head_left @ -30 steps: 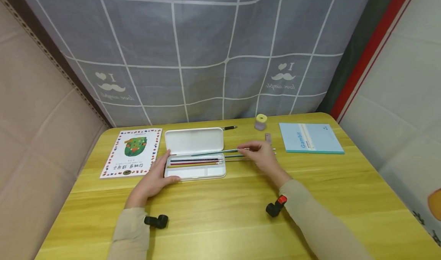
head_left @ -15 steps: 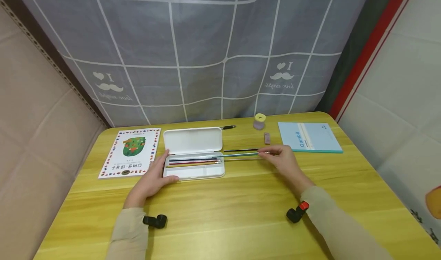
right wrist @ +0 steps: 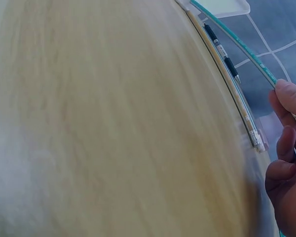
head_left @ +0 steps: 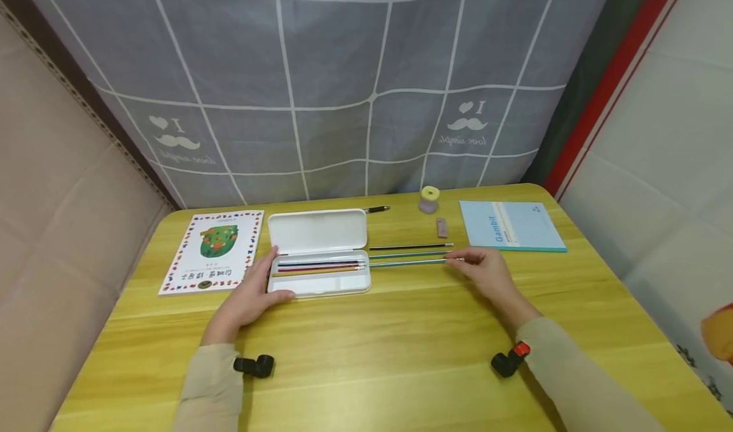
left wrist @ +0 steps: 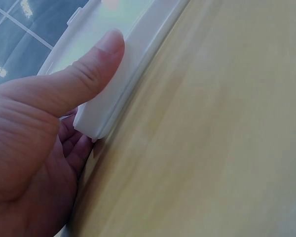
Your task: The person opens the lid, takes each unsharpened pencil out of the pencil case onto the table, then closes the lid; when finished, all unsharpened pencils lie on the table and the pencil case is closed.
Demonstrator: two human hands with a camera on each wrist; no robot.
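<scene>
An open white pencil case [head_left: 319,285] lies on the table with several pencils [head_left: 315,268] inside. My left hand [head_left: 254,295] holds its left end; in the left wrist view the thumb [left wrist: 96,66] lies over the front rim and the other fingers are round the end. To the right of the case, my right hand [head_left: 483,270] pinches a green pencil [right wrist: 237,42] between thumb and forefinger near its right end. The held pencil's other end reaches the case's right edge. Another green pencil [head_left: 406,254] and a dark pencil [head_left: 409,247] lie just behind it.
A picture book [head_left: 212,250] lies left of the case. Behind stand or lie a black pen [head_left: 378,209], a yellow-topped round container [head_left: 429,200] and a small pinkish eraser-like block [head_left: 441,228]. A light-blue notebook [head_left: 518,226] is at the right. A grey curtain [head_left: 332,133] hangs behind the table.
My right hand has moved right and slightly nearer, drawing the green pencil from over the case to the table beside it. My left hand has stayed on the case.
</scene>
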